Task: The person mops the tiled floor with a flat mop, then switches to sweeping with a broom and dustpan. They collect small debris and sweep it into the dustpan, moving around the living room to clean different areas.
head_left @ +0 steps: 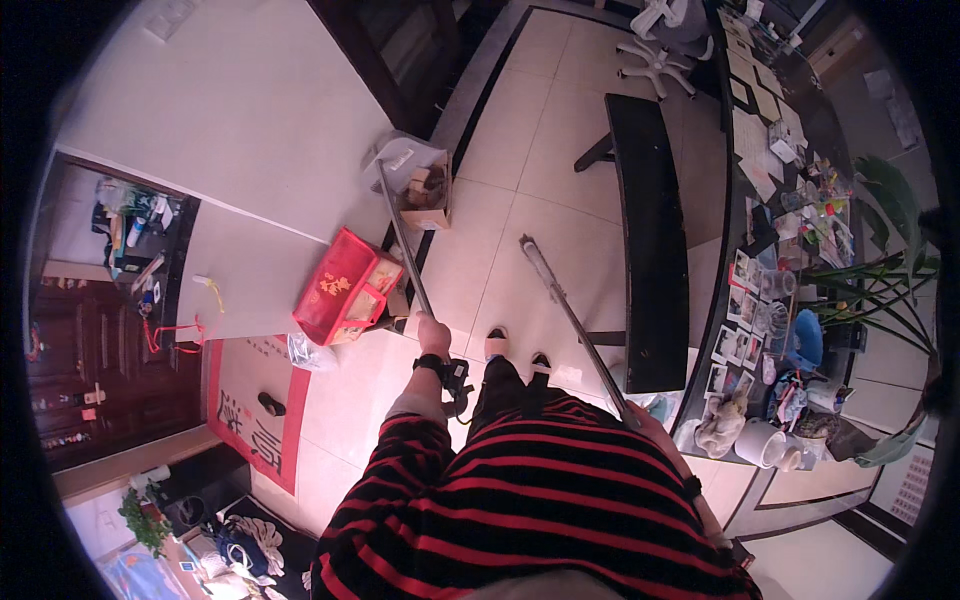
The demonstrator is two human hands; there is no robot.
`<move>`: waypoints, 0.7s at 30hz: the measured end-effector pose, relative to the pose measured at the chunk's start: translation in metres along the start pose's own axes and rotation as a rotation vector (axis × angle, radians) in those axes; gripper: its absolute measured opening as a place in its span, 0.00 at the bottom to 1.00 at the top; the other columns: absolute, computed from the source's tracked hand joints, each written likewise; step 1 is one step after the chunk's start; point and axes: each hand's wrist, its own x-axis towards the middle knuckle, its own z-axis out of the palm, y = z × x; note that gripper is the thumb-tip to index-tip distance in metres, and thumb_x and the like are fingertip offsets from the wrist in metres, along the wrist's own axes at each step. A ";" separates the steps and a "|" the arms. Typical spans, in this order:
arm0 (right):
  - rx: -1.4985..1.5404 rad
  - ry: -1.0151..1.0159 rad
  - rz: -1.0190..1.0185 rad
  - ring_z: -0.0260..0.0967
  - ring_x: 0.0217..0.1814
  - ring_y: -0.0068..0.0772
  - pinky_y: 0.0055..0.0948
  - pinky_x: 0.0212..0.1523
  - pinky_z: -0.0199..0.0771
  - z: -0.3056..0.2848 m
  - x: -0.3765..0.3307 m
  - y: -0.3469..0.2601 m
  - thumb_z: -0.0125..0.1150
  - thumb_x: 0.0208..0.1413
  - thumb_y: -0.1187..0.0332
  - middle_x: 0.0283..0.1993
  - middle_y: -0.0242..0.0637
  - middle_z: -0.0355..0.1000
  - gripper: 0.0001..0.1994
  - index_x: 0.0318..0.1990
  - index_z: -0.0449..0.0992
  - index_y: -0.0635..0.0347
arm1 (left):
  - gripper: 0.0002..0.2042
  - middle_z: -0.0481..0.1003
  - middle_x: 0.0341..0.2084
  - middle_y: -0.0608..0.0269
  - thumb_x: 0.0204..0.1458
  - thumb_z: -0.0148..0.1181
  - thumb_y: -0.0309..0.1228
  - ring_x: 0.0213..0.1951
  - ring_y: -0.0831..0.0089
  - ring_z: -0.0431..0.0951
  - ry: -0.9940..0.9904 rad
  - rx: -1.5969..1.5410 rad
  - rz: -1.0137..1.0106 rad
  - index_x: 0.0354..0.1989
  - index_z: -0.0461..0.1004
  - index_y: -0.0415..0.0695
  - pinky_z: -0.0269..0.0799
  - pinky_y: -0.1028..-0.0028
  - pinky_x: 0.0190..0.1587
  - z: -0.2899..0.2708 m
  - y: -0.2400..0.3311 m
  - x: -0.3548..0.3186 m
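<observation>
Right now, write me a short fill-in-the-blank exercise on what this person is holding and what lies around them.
1. The left hand grips a long pole whose far end reaches a ____ dustpan.
2. The right hand holds a second pole that ends above the ____ floor.
3. A ____ box lies left of the dustpan pole.
4. A long dark ____ stands beside the cluttered table.

Missing words: white; tiled; red; bench

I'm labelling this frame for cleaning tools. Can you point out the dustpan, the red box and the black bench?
dustpan [405,160], head view, on its pale scoop.
red box [335,285], head view, on its patterned lid.
black bench [650,260], head view, mid-seat.
</observation>
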 end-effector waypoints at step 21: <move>0.746 -0.069 0.100 0.60 0.19 0.21 0.21 0.20 0.63 0.020 -0.006 0.009 0.53 0.46 0.82 0.22 0.30 0.61 0.36 0.66 0.48 0.59 | 0.11 0.59 0.13 0.66 0.57 0.43 0.32 0.14 0.74 0.60 -0.975 -0.967 -0.287 0.22 0.58 0.45 0.57 0.75 0.18 -0.213 0.029 -0.124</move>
